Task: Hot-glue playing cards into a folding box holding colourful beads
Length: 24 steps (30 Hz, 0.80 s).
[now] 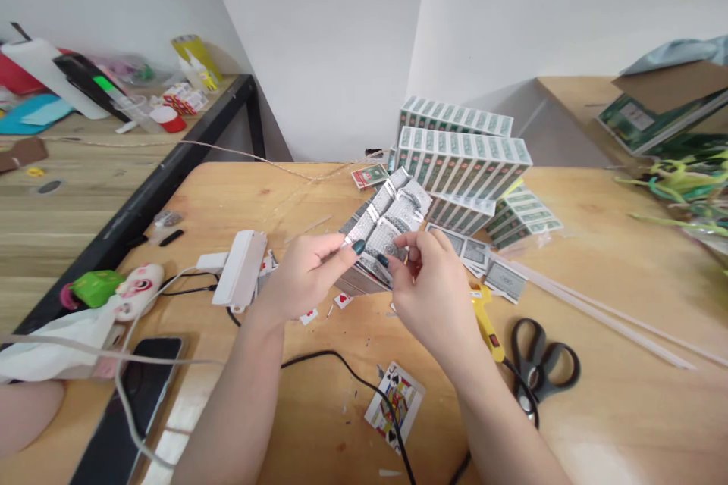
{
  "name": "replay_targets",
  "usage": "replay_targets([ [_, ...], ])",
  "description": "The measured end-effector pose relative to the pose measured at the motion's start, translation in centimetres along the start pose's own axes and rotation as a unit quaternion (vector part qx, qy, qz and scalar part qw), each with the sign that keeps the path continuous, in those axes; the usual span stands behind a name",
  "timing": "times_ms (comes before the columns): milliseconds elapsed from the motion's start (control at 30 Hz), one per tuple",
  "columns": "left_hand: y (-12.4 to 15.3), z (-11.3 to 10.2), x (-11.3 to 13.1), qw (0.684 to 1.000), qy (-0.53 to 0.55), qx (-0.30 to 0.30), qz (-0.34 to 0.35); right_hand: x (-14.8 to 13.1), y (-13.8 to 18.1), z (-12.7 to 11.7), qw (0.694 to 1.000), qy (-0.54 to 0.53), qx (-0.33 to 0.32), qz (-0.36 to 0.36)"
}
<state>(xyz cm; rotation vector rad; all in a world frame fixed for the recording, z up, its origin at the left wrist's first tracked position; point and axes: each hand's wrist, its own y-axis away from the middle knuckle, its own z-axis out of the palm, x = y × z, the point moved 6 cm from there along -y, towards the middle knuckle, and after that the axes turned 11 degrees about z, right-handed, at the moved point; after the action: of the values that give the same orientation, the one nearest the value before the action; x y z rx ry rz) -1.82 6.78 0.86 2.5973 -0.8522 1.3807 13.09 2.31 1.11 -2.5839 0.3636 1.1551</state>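
Boxes (463, 159) stand behind the card structure (392, 214), rightward; phone (145, 394) lies left; scissors (533, 376), right.

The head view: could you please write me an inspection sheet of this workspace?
Surface: light wooden table, small scraps near the middle.
Work: card piece in front of the person; card boxes stacked behind it, loose cards to its right.
Clutter: jack card, glue gun, scissors, phone.
Hands: left hand and right hand both touch the card piece's near end; how firmly is unclear.
Cables: black cable crosses the jack card; white cable crosses the phone.
Surroundings: cluttered side table at left, pale wall, open box at right.
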Motion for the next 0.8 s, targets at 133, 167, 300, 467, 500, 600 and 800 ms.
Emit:
replay_targets([
  [133, 0.11, 0.08, 0.07, 0.999, -0.038, 0.015, 0.004, 0.0, -0.03, -0.01, 1.0, 0.005, -0.002, 0.0],
  [167, 0.13, 0.1, 0.08, 0.999, -0.041, 0.016, 0.009, 0.0, -0.04, -0.01, 1.0, 0.006, -0.002, 0.0],
  [300, 0.16, 0.21, -0.03, 0.999, -0.034, 0.014, 0.018, 0.03, -0.07, -0.07, 1.0, 0.01, 0.001, -0.002],
  [467, 0.06, 0.29, -0.14, 0.999, -0.037, 0.008, 0.016, -0.03, -0.06, -0.15, 1.0, 0.008, 0.002, -0.01],
  [500, 0.04, 0.28, -0.14, 0.999, -0.039, 0.009, 0.015, -0.04, -0.05, -0.15, 1.0, 0.006, 0.002, -0.011],
  [600, 0.01, 0.22, -0.08, 0.999, -0.043, 0.012, 0.014, -0.05, -0.03, -0.16, 1.0, 0.001, 0.006, -0.015],
  [800, 0.03, 0.13, 0.14, 0.998, -0.053, 0.018, 0.018, 0.05, -0.04, -0.16, 1.0, -0.002, 0.008, -0.008],
])
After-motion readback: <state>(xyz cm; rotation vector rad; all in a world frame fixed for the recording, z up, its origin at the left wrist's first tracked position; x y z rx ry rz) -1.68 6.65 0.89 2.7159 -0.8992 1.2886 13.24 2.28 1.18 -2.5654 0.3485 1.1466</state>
